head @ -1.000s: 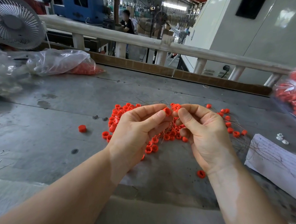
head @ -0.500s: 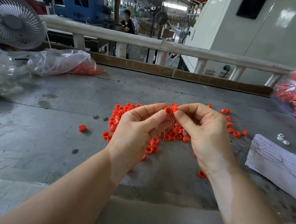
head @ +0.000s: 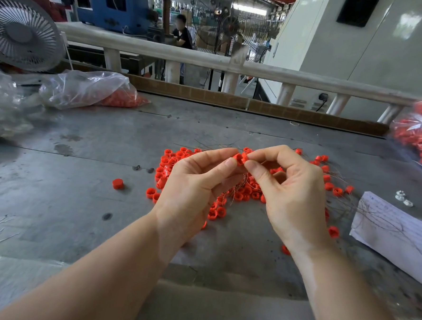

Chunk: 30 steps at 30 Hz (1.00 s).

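Pinched a little above the middle of the frame: one small red cap (head: 239,159), gripped between thumb and forefinger of the left hand (head: 190,190) from the left side and nipped by the thumb and forefinger tips of the right hand (head: 294,197) from the right. Both hands curled, remaining fingers loosely bent, neither spread flat. Looks like fitting or threading work on the cap, probably with one of the thin wires (head: 235,189) trailing below the hands; wire end inside the right-hand pinch or not, impossible to tell. Judged light, hard and rigid, moulded plastic, smooth enough to squirt out of a tight pinch. Best taken across the round side wall with the fingertip pads, leaving the open end free. Little force needed; too hard a squeeze likely to flip it away. Wires judged fine, springy and easily kinked, so better held close to the tip. Beneath and beyond the hands, a loose pile of caps (head: 170,162) tangled with wire on the grey worktop (head: 66,200). One stray cap (head: 117,183) apart, left of centre. At lower right, a sheet of paper (head: 393,230), with two white fittings (head: 402,198) just above it. At upper left, a clear bag (head: 85,90) holding more red pieces, and a fan (head: 20,32) behind; at the right edge, another bag (head: 419,133) of red parts.
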{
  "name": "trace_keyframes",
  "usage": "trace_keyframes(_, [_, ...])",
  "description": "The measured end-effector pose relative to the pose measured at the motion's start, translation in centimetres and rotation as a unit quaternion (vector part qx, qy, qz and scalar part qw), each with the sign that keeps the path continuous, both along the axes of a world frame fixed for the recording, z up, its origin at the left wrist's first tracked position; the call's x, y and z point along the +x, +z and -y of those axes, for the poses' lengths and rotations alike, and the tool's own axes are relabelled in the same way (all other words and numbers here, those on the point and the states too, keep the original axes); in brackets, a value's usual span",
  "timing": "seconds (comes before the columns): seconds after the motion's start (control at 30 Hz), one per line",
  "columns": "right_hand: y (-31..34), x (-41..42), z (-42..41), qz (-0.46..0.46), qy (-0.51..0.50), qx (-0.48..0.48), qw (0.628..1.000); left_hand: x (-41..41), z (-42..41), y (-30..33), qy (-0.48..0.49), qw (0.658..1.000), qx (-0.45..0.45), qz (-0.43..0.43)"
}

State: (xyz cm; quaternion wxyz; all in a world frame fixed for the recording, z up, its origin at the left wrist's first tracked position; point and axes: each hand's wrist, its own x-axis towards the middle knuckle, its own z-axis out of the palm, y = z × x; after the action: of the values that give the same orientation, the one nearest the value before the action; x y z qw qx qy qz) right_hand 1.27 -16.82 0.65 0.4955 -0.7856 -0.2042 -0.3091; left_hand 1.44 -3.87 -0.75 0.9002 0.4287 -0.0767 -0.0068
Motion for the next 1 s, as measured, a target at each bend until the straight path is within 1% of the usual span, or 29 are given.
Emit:
trace_keyframes(0.13, [-0.22, 0.02, -0.01, 0.04, -0.017, -0.046, 0.998, 0.07, 0.01, -0.17, 0.01, 1.0, 0.013, 0.008])
trace_keyframes(0.43, [-0.2, 0.0, 0.16, 0.083, -0.052, -0.105, 0.99, 0.11, -0.02, -0.36, 0.034, 0.996, 0.07, 0.037])
trace_keyframes(0.63, [-0.19, -0.11, 0.21, 0.111, -0.074, -0.143, 0.981, 0.14, -0.01, -0.4, 0.039, 0.996, 0.073, 0.039])
trace_keyframes(1.0, [-0.24, 0.02, 0.4, 0.129, -0.071, -0.181, 0.972, 0.24, -0.15, -0.37, 0.018, 0.996, 0.085, 0.028])
